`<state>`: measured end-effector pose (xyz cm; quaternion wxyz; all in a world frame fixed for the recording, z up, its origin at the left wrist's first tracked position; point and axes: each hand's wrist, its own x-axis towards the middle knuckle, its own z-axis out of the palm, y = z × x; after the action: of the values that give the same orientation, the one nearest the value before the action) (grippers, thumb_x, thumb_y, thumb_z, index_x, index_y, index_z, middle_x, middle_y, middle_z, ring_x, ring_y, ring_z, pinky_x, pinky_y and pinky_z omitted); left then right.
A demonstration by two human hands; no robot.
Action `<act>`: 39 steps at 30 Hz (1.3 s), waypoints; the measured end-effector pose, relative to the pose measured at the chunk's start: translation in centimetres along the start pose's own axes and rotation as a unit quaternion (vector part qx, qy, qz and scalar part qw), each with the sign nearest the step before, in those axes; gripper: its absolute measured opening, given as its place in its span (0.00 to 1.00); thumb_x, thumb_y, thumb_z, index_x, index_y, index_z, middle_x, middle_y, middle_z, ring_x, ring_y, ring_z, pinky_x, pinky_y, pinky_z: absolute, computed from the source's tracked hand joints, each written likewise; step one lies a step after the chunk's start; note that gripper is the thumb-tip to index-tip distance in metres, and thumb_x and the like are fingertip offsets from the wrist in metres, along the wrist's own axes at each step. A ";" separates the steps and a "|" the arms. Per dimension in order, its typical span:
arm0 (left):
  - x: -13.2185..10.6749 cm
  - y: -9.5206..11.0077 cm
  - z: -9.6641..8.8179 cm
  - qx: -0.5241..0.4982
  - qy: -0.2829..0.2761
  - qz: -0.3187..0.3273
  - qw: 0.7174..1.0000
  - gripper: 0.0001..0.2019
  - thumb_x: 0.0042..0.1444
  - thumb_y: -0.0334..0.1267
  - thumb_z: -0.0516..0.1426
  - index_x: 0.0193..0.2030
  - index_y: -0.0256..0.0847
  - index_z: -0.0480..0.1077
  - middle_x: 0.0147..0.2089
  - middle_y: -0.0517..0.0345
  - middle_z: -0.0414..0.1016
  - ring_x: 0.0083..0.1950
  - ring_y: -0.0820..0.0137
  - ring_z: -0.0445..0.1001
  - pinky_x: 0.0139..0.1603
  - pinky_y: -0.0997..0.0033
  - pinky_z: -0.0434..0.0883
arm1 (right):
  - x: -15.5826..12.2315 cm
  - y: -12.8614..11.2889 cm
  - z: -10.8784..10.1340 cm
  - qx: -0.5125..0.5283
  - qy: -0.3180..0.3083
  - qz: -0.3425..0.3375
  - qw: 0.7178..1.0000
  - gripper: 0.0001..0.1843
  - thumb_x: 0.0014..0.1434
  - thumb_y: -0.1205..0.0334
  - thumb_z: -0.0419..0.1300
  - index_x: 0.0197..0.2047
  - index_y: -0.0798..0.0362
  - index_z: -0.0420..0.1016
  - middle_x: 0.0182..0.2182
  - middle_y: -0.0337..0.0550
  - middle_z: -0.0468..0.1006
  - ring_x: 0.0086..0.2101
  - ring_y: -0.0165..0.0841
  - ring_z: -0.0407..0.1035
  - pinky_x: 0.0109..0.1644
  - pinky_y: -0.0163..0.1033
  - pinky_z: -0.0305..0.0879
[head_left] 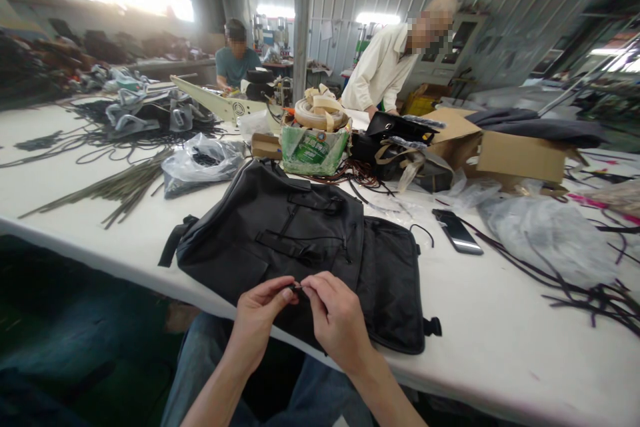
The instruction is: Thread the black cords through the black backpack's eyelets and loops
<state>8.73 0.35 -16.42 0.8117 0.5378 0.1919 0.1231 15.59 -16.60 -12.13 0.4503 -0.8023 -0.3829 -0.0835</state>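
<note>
A black bag lies on the white table in front of me, its flap spread out to the right. Two handles and a zipper show on its upper face. My left hand is closed, thumb and forefinger pinching a small dark piece over the bag's near edge. Close beside it, my right hand is closed as well, its fingertips meeting at the same small piece. The fingers cover most of that piece, so its kind cannot be made out.
A phone lies right of the bag. Behind stand a green-printed container with tape rolls, a cardboard box and a plastic bag. Dark cords trail at right, thin strips at left. Two people work across the table.
</note>
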 end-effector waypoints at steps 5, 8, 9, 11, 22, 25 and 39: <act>0.0 -0.2 -0.1 -0.005 0.000 0.001 1.000 0.21 0.53 0.47 0.79 0.50 0.40 0.88 0.41 0.49 0.90 0.41 0.64 0.86 0.48 0.71 0.83 | 0.0 0.0 0.1 0.015 -0.004 -0.001 1.000 0.12 0.78 0.70 0.54 0.51 0.47 0.78 0.42 0.44 0.81 0.42 0.38 0.76 0.48 0.43 0.73; 0.0 -0.3 -0.1 -0.005 0.000 0.001 1.000 0.21 0.52 0.47 0.79 0.49 0.40 0.88 0.40 0.49 0.90 0.41 0.64 0.86 0.48 0.72 0.82 | 0.0 0.0 0.3 0.011 -0.008 -0.006 1.000 0.12 0.78 0.70 0.54 0.51 0.48 0.78 0.43 0.45 0.81 0.42 0.38 0.76 0.48 0.43 0.73; 0.0 -0.3 -0.1 -0.005 -0.001 0.002 1.000 0.21 0.53 0.47 0.79 0.49 0.40 0.88 0.40 0.49 0.90 0.40 0.64 0.86 0.48 0.72 0.82 | 0.0 -0.1 0.3 0.004 -0.010 -0.008 1.000 0.12 0.78 0.70 0.54 0.52 0.48 0.78 0.43 0.45 0.81 0.42 0.38 0.76 0.49 0.43 0.74; 0.1 -0.4 -0.2 -0.005 -0.004 0.001 1.000 0.20 0.53 0.47 0.79 0.50 0.40 0.88 0.41 0.48 0.90 0.41 0.64 0.86 0.48 0.72 0.82 | -0.1 -0.2 0.4 -0.013 -0.016 -0.011 1.000 0.13 0.77 0.71 0.54 0.51 0.49 0.79 0.42 0.46 0.81 0.42 0.38 0.76 0.48 0.43 0.73; 0.1 -0.8 -0.3 -0.022 -0.001 -0.009 1.000 0.22 0.52 0.46 0.79 0.51 0.39 0.87 0.44 0.47 0.90 0.42 0.65 0.86 0.49 0.72 0.82 | 0.0 -0.9 -0.4 0.063 0.013 0.021 0.998 0.11 0.77 0.69 0.56 0.48 0.48 0.78 0.40 0.43 0.80 0.41 0.35 0.76 0.47 0.40 0.72; 0.1 -1.0 -0.4 -0.020 -0.002 -0.009 1.000 0.22 0.53 0.46 0.79 0.51 0.39 0.87 0.43 0.47 0.90 0.42 0.65 0.86 0.49 0.72 0.82 | 0.2 -0.8 -0.3 0.056 -0.004 0.020 0.998 0.11 0.77 0.69 0.55 0.48 0.48 0.78 0.41 0.43 0.79 0.41 0.36 0.76 0.47 0.40 0.71; 0.2 -0.7 -0.6 -0.018 -0.013 -0.006 1.000 0.21 0.54 0.47 0.78 0.51 0.40 0.87 0.43 0.48 0.90 0.41 0.65 0.86 0.49 0.72 0.81 | 0.8 -0.4 0.1 0.109 -0.010 0.046 0.993 0.10 0.78 0.67 0.57 0.47 0.48 0.79 0.41 0.42 0.80 0.42 0.34 0.77 0.48 0.39 0.71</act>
<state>8.64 0.61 -17.34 0.8243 0.5237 0.1821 0.1145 15.80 -15.99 -11.52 0.5346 -0.7661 -0.3567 -0.0117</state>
